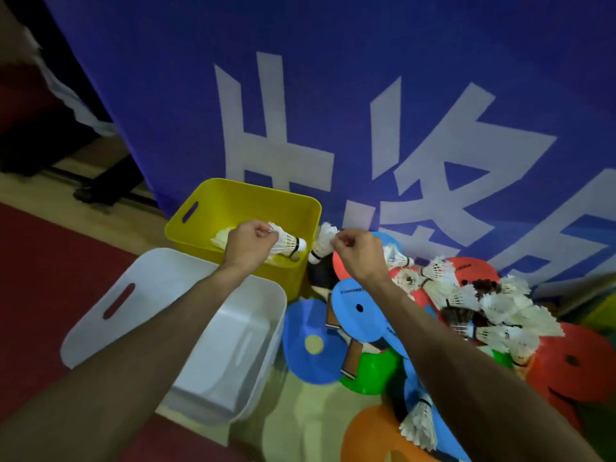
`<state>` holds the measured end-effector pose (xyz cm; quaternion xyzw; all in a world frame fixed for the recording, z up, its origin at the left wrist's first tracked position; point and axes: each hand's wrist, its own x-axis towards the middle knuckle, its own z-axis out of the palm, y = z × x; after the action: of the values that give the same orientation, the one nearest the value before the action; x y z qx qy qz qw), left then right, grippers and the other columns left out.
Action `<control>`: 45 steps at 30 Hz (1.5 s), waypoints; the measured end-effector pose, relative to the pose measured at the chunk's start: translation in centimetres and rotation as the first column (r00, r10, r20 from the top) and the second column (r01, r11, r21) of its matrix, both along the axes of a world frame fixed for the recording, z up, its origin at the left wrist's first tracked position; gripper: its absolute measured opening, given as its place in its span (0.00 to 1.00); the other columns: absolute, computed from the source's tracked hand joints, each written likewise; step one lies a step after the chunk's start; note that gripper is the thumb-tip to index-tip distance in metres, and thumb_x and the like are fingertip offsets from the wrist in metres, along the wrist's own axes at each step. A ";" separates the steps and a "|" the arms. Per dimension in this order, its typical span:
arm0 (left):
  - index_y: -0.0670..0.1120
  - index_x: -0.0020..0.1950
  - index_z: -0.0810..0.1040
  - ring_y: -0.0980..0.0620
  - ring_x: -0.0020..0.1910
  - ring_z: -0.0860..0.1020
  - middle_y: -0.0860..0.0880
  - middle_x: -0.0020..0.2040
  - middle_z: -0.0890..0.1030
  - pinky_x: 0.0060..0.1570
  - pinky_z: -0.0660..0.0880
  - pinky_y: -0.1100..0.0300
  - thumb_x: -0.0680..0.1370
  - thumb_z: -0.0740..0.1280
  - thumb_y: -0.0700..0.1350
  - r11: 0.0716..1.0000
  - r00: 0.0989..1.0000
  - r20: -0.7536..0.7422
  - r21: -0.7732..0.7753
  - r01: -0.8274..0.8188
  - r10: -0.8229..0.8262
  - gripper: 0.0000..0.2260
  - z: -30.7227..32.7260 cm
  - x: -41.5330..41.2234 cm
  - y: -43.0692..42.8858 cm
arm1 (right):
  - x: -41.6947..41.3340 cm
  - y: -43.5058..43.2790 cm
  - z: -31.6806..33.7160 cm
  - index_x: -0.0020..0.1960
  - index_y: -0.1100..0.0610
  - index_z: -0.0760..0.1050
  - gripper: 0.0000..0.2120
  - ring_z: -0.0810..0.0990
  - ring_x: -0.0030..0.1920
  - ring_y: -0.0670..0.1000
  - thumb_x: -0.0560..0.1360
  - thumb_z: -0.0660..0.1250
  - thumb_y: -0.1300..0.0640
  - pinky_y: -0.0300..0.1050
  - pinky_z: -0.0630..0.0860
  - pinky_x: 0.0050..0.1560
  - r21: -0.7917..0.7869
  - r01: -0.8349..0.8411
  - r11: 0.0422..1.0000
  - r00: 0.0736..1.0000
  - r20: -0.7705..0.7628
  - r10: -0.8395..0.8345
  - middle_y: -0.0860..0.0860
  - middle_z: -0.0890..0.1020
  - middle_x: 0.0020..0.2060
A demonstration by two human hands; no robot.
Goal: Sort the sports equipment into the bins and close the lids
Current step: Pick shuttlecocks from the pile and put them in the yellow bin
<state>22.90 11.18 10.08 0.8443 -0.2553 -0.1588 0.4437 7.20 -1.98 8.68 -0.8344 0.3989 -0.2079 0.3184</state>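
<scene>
My left hand (248,243) pinches a white shuttlecock (289,243) by its feathers over the open yellow bin (213,208), which holds several shuttlecocks. My right hand (358,253) pinches a second shuttlecock (321,245) by its feathers just past the bin's right rim. A white bin (146,288) stands nearer me, under my left forearm, with nothing visible inside. To the right lies a pile of white shuttlecocks (483,305) on top of coloured paddles (360,308).
A blue banner (333,95) with white characters hangs right behind the bins. Blue, green, orange and red paddles (573,361) cover the floor at right. A lone shuttlecock (420,425) lies near my right forearm. Red carpet (40,278) stretches to the left.
</scene>
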 end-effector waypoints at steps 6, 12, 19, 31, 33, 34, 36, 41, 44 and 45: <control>0.43 0.49 0.80 0.43 0.47 0.81 0.42 0.48 0.83 0.49 0.80 0.45 0.74 0.69 0.43 1.000 0.998 -0.052 0.015 -0.024 0.025 0.06 -1.0 5.6 2.3 | 5.2 1.4 0.5 0.51 0.60 0.82 0.10 0.81 0.45 0.53 0.77 0.65 0.56 0.43 0.73 0.45 -0.039 -0.055 0.998 0.998 0.030 0.056 0.55 0.85 0.46; 0.42 0.52 0.80 0.43 0.45 0.82 0.42 0.48 0.83 0.47 0.81 0.48 0.75 0.65 0.42 0.998 0.992 -0.111 0.015 -0.061 0.062 0.08 -1.6 8.6 1.6 | 8.2 1.5 -1.2 0.53 0.59 0.82 0.10 0.80 0.47 0.51 0.78 0.64 0.56 0.37 0.68 0.43 0.024 -0.044 0.999 0.999 -0.014 0.044 0.54 0.84 0.49; 0.46 0.60 0.76 0.47 0.50 0.81 0.44 0.55 0.81 0.54 0.78 0.46 0.78 0.64 0.42 0.999 0.971 -0.234 -0.027 0.034 -0.040 0.11 -3.0 8.5 0.9 | 9.5 2.0 -2.1 0.58 0.59 0.79 0.11 0.79 0.57 0.53 0.78 0.63 0.61 0.42 0.73 0.57 0.102 -0.014 0.995 0.999 -0.044 0.019 0.54 0.82 0.56; 0.50 0.63 0.74 0.51 0.49 0.82 0.50 0.55 0.80 0.54 0.76 0.53 0.78 0.63 0.43 0.968 0.944 -0.214 -0.068 0.241 -0.250 0.13 -1.9 3.0 -0.5 | 4.5 0.6 -1.7 0.60 0.59 0.77 0.12 0.79 0.57 0.51 0.78 0.61 0.62 0.32 0.68 0.52 0.140 -0.002 0.990 0.999 -0.040 0.007 0.53 0.82 0.56; 0.50 0.66 0.71 0.52 0.49 0.81 0.51 0.54 0.80 0.52 0.76 0.55 0.79 0.62 0.43 0.945 0.927 -0.183 -0.068 0.320 -0.327 0.15 -0.5 1.2 -1.7 | 2.7 -0.3 -1.5 0.62 0.59 0.76 0.13 0.79 0.56 0.52 0.78 0.62 0.62 0.33 0.69 0.52 0.143 0.045 0.989 0.999 -0.018 -0.043 0.53 0.82 0.55; 0.50 0.66 0.71 0.52 0.49 0.81 0.51 0.53 0.80 0.51 0.76 0.55 0.79 0.63 0.43 0.933 0.917 -0.168 -0.062 0.355 -0.361 0.15 0.0 0.2 -2.3 | 1.6 -0.7 -1.5 0.63 0.59 0.75 0.14 0.80 0.55 0.52 0.77 0.62 0.62 0.36 0.71 0.54 0.151 0.066 0.986 0.998 -0.006 -0.066 0.53 0.82 0.54; 0.49 0.64 0.72 0.50 0.49 0.81 0.49 0.51 0.81 0.50 0.75 0.54 0.78 0.63 0.43 0.912 0.897 -0.168 -0.058 0.406 -0.410 0.14 0.5 -1.8 -3.6 | -0.7 -1.5 -1.4 0.63 0.59 0.74 0.15 0.79 0.54 0.52 0.77 0.63 0.62 0.40 0.73 0.55 0.177 0.093 0.980 0.995 0.010 -0.097 0.53 0.82 0.53; 0.48 0.58 0.76 0.49 0.50 0.81 0.45 0.49 0.82 0.57 0.74 0.55 0.76 0.65 0.40 0.864 0.845 -0.209 0.001 0.504 -0.492 0.12 -0.3 -7.4 -5.8 | -7.9 -3.8 -1.7 0.60 0.58 0.75 0.13 0.81 0.52 0.52 0.76 0.64 0.61 0.43 0.75 0.54 0.229 0.161 0.960 0.986 0.004 -0.167 0.53 0.83 0.52; 0.49 0.56 0.78 0.49 0.48 0.82 0.45 0.47 0.84 0.54 0.76 0.52 0.76 0.66 0.40 0.824 0.810 -0.226 0.051 0.565 -0.541 0.11 -1.2 -10.3 -6.8 | -11.9 -4.9 -2.0 0.60 0.58 0.76 0.14 0.81 0.52 0.53 0.75 0.64 0.63 0.44 0.75 0.54 0.244 0.160 0.956 0.987 -0.025 -0.159 0.55 0.83 0.50; 0.52 0.54 0.78 0.48 0.48 0.81 0.45 0.48 0.84 0.54 0.77 0.51 0.75 0.66 0.41 0.811 0.800 -0.227 0.064 0.582 -0.556 0.10 -1.5 -11.3 -7.2 | -13.1 -5.2 -2.0 0.59 0.59 0.76 0.13 0.81 0.51 0.53 0.75 0.64 0.63 0.45 0.76 0.54 0.237 0.161 0.958 0.987 -0.028 -0.159 0.55 0.83 0.50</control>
<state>11.62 4.01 8.55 0.7355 -0.4410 -0.3839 0.3424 -5.91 -7.19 6.64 -0.7560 0.4884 -0.1800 0.3968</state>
